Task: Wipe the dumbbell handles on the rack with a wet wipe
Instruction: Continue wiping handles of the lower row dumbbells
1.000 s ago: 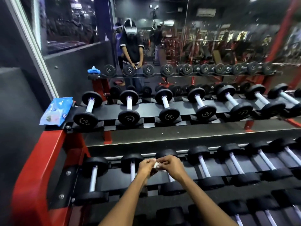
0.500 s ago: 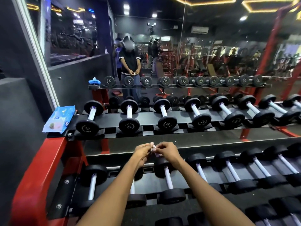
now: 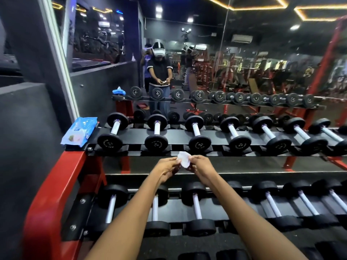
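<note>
Head view: your two hands are raised together in front of you, above the gap between the top shelf and the lower shelf of the rack (image 3: 56, 184). Your left hand (image 3: 166, 168) pinches the left edge of the wipe (image 3: 183, 160) with curled fingers, and your right hand (image 3: 201, 167) pinches its right edge in the same way. The wipe is white and crumpled, and it stands up a little above your fingertips. It touches no dumbbell.

Just beyond your fingers, on the top shelf, the nearest dumbbell (image 3: 197, 135) lies with its handle pointing away from you. A second dumbbell (image 3: 156, 135) is beyond and to the left of your left fingers, and a third one (image 3: 235, 135) is beyond and to the right of your right fingers. Far to the left of your left fingers, at the end of the top shelf, lies a blue pack (image 3: 79, 132) of wipes.

Below your wrists, the lower shelf carries another row of dumbbells. One of them (image 3: 197, 209) shows between your two forearms, and your left forearm crosses over its left neighbour.

Beyond the top shelf is a mirror (image 3: 244, 62). In it you see yourself holding the wipe with both hands.
</note>
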Demonstrator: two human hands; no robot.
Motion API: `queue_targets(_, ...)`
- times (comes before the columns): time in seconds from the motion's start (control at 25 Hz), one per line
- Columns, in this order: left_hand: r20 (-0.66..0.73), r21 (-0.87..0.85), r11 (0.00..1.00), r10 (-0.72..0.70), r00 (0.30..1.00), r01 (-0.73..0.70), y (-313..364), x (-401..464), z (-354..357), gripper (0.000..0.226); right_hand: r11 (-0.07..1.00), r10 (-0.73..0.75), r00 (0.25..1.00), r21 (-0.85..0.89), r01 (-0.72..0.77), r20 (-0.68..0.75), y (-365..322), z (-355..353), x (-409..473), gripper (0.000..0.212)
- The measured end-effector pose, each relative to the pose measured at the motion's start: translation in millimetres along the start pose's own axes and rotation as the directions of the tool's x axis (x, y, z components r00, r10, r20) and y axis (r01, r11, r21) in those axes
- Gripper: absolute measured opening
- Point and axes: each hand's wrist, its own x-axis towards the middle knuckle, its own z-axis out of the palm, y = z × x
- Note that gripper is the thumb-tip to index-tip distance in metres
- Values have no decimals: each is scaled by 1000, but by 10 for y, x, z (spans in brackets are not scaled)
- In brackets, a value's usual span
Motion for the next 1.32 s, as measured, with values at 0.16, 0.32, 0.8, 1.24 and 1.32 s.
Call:
queue_targets(0.16, -32, 18, 1000, 24, 999, -23, -54, 1, -66, 33, 995, 0, 1000, 102, -2, 18, 28, 94, -30, 29)
queue_targets(0.32, -60, -77, 997, 9, 998, -13, -104, -27, -178, 20, 997, -76, 996, -7, 76, 41, 115, 190, -27, 29)
queue_targets(0.8, -44, 47, 995, 93, 995, -91, -170, 2, -395, 26, 821, -269, 952, -482, 307, 148, 257, 226, 86, 13)
queue_targets(1.24, 31, 323, 945, -66, 997, 52, -49, 138, -528, 18, 998, 71, 988, 11, -70, -139, 268, 409, 354, 25)
queue_targets(1.32, 4, 247, 966, -77, 997, 74, -18, 147, -492, 4, 982, -44, 984, -186, 10, -174, 269, 447, 395, 24)
